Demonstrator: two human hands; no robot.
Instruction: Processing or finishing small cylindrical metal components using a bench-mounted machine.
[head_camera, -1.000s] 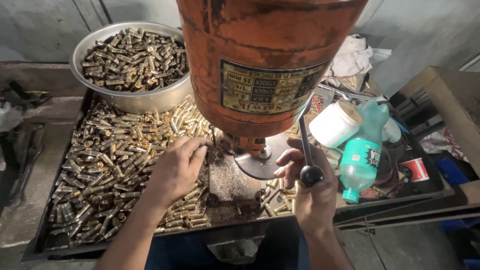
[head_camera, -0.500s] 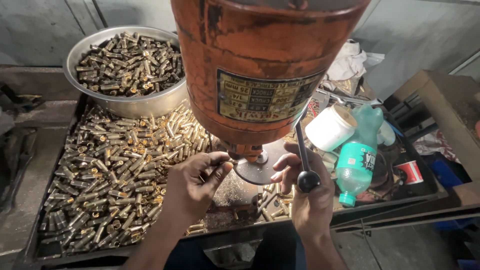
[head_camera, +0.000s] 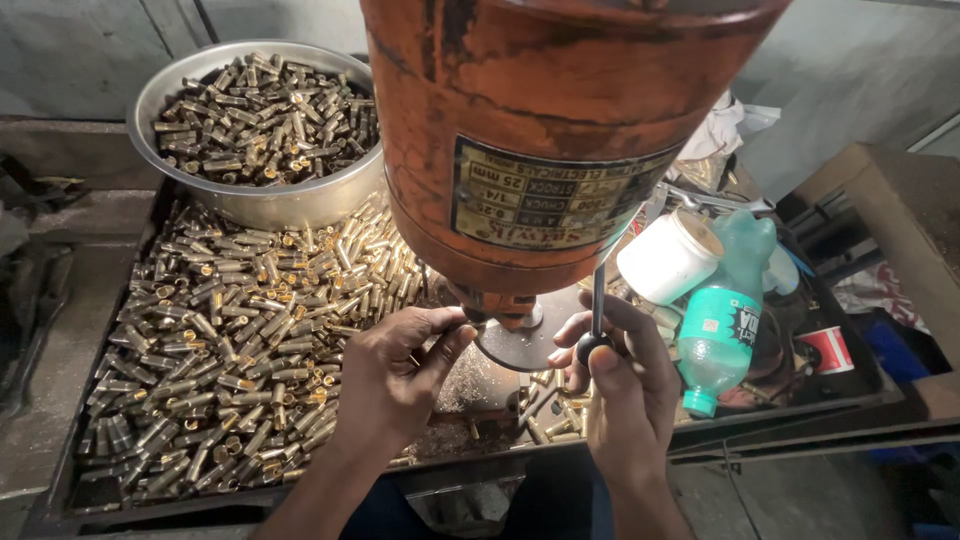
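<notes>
The left hand (head_camera: 405, 375) is pinching a small brass piece (head_camera: 415, 358) between thumb and fingers and bringing it up under the orange drill press head (head_camera: 540, 140), just beside the round metal plate (head_camera: 530, 340) below the spindle, while the right hand (head_camera: 620, 385) is closing around the black knob of the feed lever (head_camera: 597, 305). Judging by this, the loading step is underway; the next move is calling for seating the piece squarely before the lever is being pulled. Loose brass pieces are lying across the tray (head_camera: 90, 480) on the counter, more are filling the steel bowl (head_camera: 250, 205), and a green bottle (head_camera: 722, 325) and a white jar (head_camera: 668, 258) are standing to the right
</notes>
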